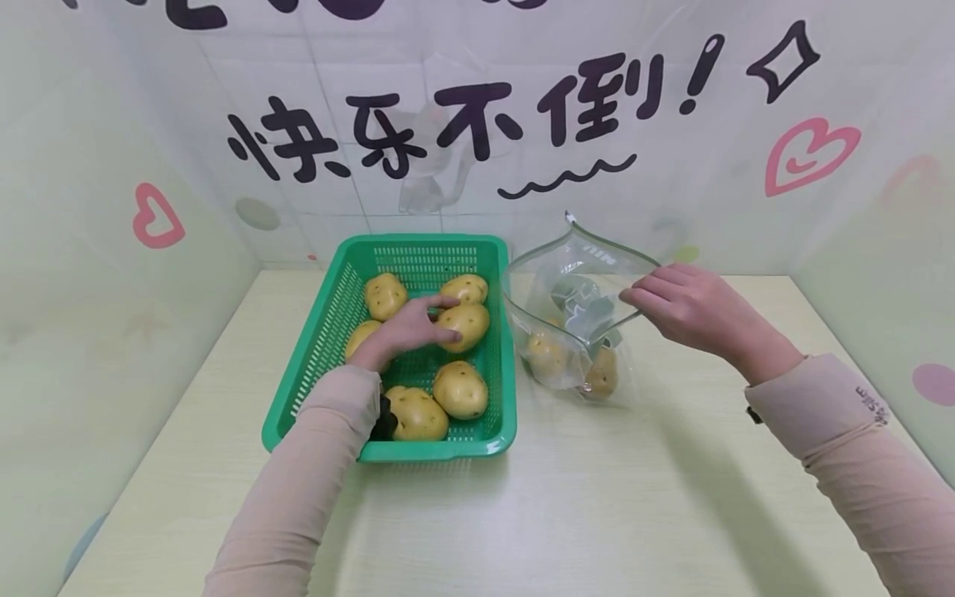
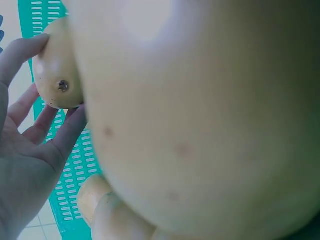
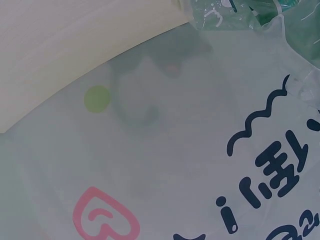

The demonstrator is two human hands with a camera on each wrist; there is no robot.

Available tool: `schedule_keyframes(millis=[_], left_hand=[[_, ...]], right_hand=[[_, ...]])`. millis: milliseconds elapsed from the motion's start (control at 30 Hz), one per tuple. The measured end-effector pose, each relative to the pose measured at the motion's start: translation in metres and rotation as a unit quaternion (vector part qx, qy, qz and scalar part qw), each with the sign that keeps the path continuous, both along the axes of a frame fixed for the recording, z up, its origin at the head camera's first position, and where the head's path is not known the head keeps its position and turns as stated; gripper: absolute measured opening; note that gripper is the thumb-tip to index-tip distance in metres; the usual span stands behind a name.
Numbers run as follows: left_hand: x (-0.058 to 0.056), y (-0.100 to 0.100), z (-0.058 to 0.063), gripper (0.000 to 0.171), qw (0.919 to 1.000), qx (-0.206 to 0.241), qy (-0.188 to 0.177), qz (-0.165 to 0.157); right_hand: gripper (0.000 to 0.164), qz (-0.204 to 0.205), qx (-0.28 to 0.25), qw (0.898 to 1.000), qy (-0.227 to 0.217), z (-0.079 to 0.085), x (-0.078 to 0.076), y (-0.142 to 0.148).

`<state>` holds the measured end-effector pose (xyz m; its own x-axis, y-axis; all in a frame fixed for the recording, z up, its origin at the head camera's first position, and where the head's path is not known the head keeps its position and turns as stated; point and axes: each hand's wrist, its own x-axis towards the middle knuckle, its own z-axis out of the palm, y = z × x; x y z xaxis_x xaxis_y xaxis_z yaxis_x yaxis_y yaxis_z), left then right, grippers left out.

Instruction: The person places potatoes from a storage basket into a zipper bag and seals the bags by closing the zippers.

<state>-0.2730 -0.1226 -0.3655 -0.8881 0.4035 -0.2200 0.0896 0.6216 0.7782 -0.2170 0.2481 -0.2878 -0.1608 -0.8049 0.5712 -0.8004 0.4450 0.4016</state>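
With the left hand [image 1: 409, 326], gripping a potato [image 1: 464, 327] in the green basket [image 1: 440, 450], centre of the head view; with the right hand [image 1: 690, 311], holding a clear bag [image 1: 555, 328] by its rim, right of centre; reads "快乐不倒!" across the wall [image 1: 671, 149], upper middle; bears small print on the right cuff [image 1: 813, 406], too unclear to read.

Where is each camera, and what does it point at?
Head: on the head, looking forward and down at the green basket, potatoes and clear bag; left hand, right hand and sleeves show.
Left wrist: on that wrist, facing the held potato past another potato close up; left hand shows.
Right wrist: on that wrist, facing the printed backdrop and tabletop; no hand shows.
Head and right wrist both show the backdrop.
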Motion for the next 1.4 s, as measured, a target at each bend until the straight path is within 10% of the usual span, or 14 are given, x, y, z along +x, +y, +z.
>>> schedule_keyframes(millis=[667, 1400], left_hand=[[-0.002, 0.003, 0.011, 0.063, 0.998, 0.029, 0.039, 0.041], [-0.001, 0.007, 0.051, 0.064, 0.981, 0.134, 0.081, 0.115]], right_hand=[[0.039, 0.014, -0.007, 1.0, 0.006, -0.001, -0.002, -0.002], [0.04, 0.017, -0.004, 1.0, 0.006, -0.002, -0.001, -0.002]])
